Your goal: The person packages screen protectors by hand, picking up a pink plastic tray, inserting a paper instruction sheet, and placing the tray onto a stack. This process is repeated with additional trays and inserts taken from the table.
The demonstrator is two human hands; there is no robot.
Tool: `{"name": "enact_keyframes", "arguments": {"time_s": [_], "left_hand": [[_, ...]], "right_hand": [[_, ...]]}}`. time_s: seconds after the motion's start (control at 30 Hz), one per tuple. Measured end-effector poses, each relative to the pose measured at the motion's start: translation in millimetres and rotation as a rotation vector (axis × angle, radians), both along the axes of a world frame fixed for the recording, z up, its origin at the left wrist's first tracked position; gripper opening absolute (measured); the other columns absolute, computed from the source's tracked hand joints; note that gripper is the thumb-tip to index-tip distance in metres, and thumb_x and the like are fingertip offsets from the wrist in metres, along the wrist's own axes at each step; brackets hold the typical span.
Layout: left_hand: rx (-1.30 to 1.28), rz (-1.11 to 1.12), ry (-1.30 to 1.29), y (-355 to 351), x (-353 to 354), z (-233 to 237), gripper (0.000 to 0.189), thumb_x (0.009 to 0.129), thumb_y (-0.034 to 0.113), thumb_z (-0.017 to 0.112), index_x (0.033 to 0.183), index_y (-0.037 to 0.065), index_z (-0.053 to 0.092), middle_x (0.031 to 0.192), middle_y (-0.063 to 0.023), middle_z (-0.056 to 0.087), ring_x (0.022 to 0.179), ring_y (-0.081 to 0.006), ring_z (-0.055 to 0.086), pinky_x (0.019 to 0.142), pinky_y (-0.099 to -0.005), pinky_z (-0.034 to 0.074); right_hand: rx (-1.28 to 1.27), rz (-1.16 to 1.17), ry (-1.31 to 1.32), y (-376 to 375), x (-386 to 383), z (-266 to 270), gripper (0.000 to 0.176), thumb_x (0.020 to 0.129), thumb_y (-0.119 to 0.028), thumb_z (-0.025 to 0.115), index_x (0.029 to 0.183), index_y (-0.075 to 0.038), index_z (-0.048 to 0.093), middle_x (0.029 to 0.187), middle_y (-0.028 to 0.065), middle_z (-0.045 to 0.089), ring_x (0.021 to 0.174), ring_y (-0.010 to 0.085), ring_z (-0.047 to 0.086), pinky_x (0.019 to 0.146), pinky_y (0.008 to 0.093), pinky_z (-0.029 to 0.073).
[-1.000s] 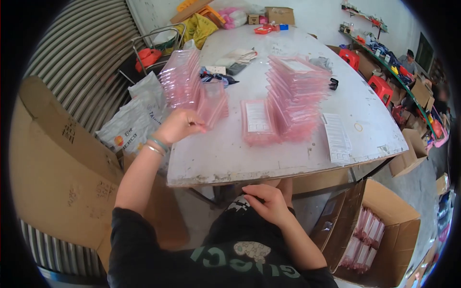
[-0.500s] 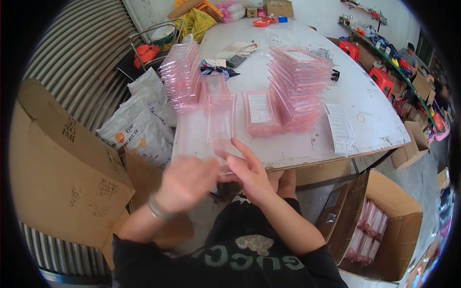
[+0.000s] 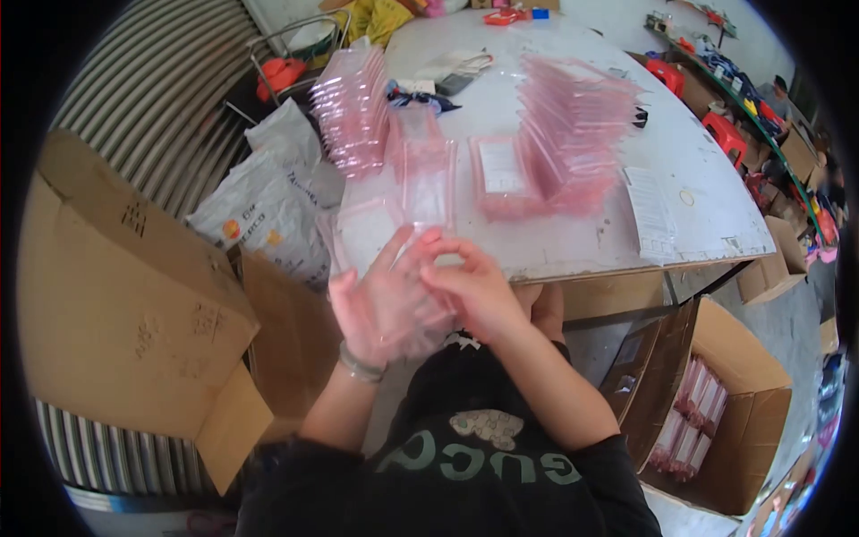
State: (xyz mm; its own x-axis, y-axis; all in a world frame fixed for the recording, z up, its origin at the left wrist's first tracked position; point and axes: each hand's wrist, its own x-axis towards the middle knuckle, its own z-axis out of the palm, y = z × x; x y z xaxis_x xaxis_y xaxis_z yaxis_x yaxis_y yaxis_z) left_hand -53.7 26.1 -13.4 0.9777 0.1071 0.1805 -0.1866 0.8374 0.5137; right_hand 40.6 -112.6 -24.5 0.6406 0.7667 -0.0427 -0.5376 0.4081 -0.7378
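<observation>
A clear, pink-tinged plastic pouch (image 3: 419,315) is between my hands above the table's near edge; its outline is blurred. My left hand (image 3: 369,309) has its fingers stretched and its thumb apart, palm against the pouch. My right hand (image 3: 481,288) pinches the pouch at its side, thumb bent towards the fingertips. Just beyond, another clear pouch (image 3: 369,224) lies at the table edge, beside pink-edged pouches (image 3: 429,183) lying flat. A pouch with a printed white card (image 3: 501,170) rests further right.
Tall stacks of pink pouches stand on the white table (image 3: 573,246), one left (image 3: 349,112) and one right (image 3: 577,134). Printed sheets (image 3: 650,215) lie near the right edge. An open carton (image 3: 756,438) on the floor holds packed pouches; a large cardboard box (image 3: 134,295) stands left.
My left hand has turned from back-up to palm showing, with fingers spreading. A clear pouch now shows between my hands, and another lies at the table edge. The view has shifted slightly.
</observation>
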Motion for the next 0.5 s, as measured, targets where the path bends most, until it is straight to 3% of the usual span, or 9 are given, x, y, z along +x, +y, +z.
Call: {"name": "enact_keyframes", "arguments": {"time_s": [0.07, 0.17, 0.23, 0.3, 0.5], "left_hand": [[-0.091, 0.126, 0.023, -4.7, 11.8, 6.9, 0.089, 0.083, 0.057, 0.061, 0.147, 0.001, 0.033, 0.148, -0.0251, 0.041, 0.131, -0.0395, 0.047, 0.114, -0.0574, 0.035], [-0.277, 0.269, 0.072, 9.5, 26.8, 17.8, 0.082, 0.083, 0.055, 0.064, 0.136, -0.001, 0.038, 0.134, -0.0234, 0.048, 0.126, -0.0385, 0.049, 0.115, -0.0597, 0.032], [-0.343, 0.308, 0.074, 14.2, 32.6, 22.1, 0.076, 0.082, 0.053, 0.068, 0.126, -0.002, 0.038, 0.12, -0.0202, 0.05, 0.12, -0.0366, 0.051, 0.115, -0.0631, 0.031], [-0.348, 0.313, 0.082, 10.8, 34.2, 20.7, 0.078, 0.082, 0.054, 0.068, 0.127, -0.002, 0.037, 0.121, -0.0204, 0.05, 0.12, -0.0366, 0.051, 0.115, -0.0635, 0.03], [-0.386, 0.347, 0.093, 4.6, 37.4, 15.2, 0.084, 0.081, 0.055, 0.069, 0.131, -0.002, 0.034, 0.12, -0.0208, 0.05, 0.118, -0.0362, 0.052, 0.114, -0.0643, 0.031]], "right_hand": [[-0.118, -0.15, -0.035, -11.8, 1.4, 22.3, 0.025, 0.092, -0.008, 0.069, 0.115, -0.001, 0.061, 0.089, 0.0075, 0.065, 0.081, 0.0133, 0.063, 0.068, 0.0287, 0.054], [-0.012, -0.715, -0.828, -13.3, -1.4, 8.2, 0.029, 0.088, -0.006, 0.07, 0.114, 0.0, 0.062, 0.099, 0.0121, 0.065, 0.088, 0.021, 0.063, 0.072, 0.0324, 0.052], [-0.024, -0.769, -1.23, -21.7, -15.5, 22.8, 0.034, 0.084, -0.005, 0.071, 0.116, 0.0, 0.063, 0.105, 0.0155, 0.063, 0.09, 0.028, 0.063, 0.075, 0.037, 0.051], [-0.002, -0.831, -1.546, -18.1, -21.5, 25.6, 0.043, 0.076, -0.006, 0.073, 0.117, 0.002, 0.063, 0.109, 0.0188, 0.06, 0.09, 0.0371, 0.06, 0.078, 0.0439, 0.049], [-0.131, -0.811, -1.653, -12.6, -23.8, 20.4, 0.041, 0.074, -0.008, 0.075, 0.112, 0.003, 0.063, 0.109, 0.0154, 0.06, 0.093, 0.0342, 0.061, 0.08, 0.0443, 0.047]]}}
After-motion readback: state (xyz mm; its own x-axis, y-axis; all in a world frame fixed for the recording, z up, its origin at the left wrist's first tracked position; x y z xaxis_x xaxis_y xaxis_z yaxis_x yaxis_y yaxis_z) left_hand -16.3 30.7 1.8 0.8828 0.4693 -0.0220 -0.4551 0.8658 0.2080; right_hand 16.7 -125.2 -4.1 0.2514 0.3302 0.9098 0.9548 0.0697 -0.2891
